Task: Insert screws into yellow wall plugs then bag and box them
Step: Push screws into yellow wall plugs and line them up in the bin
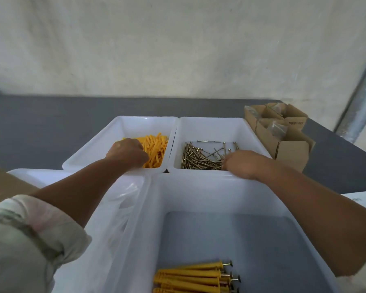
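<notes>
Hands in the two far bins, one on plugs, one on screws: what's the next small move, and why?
Probably pinch one of the plugs with the left hand and one of the screws with the right hand, then lift both toward the near bin. Both hands are in their piles, whether either holds a piece is hidden, and finished pairs lie in that near bin.
</notes>
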Motion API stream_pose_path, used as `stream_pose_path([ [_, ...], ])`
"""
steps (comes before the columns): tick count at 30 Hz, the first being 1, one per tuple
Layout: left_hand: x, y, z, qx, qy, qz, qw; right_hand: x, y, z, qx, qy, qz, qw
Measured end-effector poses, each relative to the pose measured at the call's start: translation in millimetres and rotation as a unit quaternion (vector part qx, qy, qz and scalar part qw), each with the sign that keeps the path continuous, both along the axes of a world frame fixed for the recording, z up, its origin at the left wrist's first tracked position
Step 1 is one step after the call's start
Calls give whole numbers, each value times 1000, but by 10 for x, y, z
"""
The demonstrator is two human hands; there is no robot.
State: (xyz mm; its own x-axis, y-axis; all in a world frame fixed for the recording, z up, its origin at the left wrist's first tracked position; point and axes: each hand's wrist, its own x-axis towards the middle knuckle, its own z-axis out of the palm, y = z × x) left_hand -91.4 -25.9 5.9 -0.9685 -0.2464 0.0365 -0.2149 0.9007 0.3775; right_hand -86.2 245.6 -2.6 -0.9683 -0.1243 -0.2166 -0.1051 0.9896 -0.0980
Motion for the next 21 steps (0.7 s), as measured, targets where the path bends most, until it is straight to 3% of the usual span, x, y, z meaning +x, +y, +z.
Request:
stream_pose_path([
  [5,-223,-43,-98,-17,-48,6,999,-42,27,-16,22,5,31,999],
  [12,-432,-59,-192,-65,-83,54,993,-120,56,-101,-2,38,-5,999],
  [15,-540,-60,-209,-5,-78,42,996,-133,75,-133,-35,63,-41,997],
  [18,-611,-32,-251,96,-145,-26,984,-147,83,-154,-47,84,-52,994],
  [21,-637,3,-245,65,-173,-69,980,-151,97,-186,-65,113,-66,989],
])
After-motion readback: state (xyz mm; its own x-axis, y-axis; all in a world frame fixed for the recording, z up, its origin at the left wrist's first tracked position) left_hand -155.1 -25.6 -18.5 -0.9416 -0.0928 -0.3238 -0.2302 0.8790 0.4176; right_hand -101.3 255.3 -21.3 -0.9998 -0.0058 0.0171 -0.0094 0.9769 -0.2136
